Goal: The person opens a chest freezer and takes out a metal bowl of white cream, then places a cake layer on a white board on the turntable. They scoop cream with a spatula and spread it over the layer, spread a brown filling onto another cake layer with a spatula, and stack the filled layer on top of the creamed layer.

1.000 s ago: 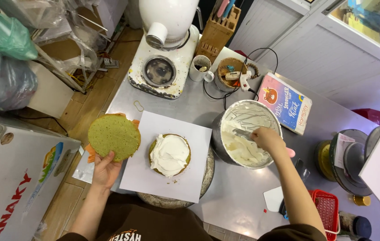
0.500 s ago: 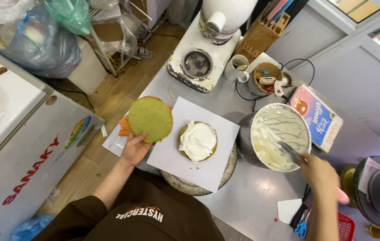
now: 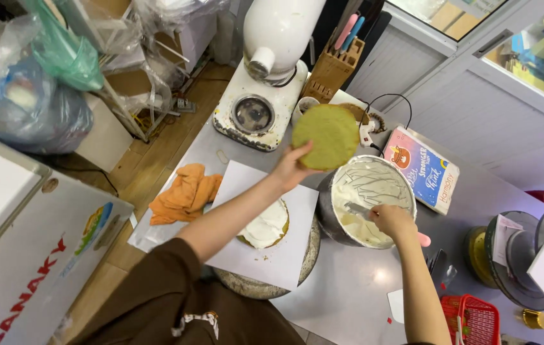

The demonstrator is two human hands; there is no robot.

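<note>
Green sponge: the left hand (image 3: 291, 167) holds a round green cake layer (image 3: 325, 135) up off the counter, fingers closed under its near edge, disc tilted and carried over the far rim of the steel mixing bowl (image 3: 329, 214).

Right hand (image 3: 392, 220) is closed on a spatula with a pink handle (image 3: 422, 239); its blade lies in the white cream (image 3: 367, 191) inside the bowl.

Below the left forearm, near centre: a round cake base spread with white cream (image 3: 267, 227), resting on a white paper sheet (image 3: 246, 252) laid over a round turntable (image 3: 307, 255). The forearm hides part of the base.

Surroundings:
- crumpled orange cloth (image 3: 185, 193), left of the paper, on the grey steel counter (image 3: 355, 287)
- white stand mixer (image 3: 270, 70) at the far side, wooden knife block (image 3: 332, 67) just right of it
- colourful printed box (image 3: 426, 167) right of the bowl
- red plastic basket (image 3: 473, 319) at the near right edge

Handling note (judgement, not observation): a thin sponge like this probably bends and cracks if gripped by one edge, so a flat palm under more of it would serve better. To seat it well on the creamed base, line it up over the centre first, lower it level, then press lightly and evenly so cream does not squeeze out one side. Loading the spatula modestly keeps drips off the paper.
</note>
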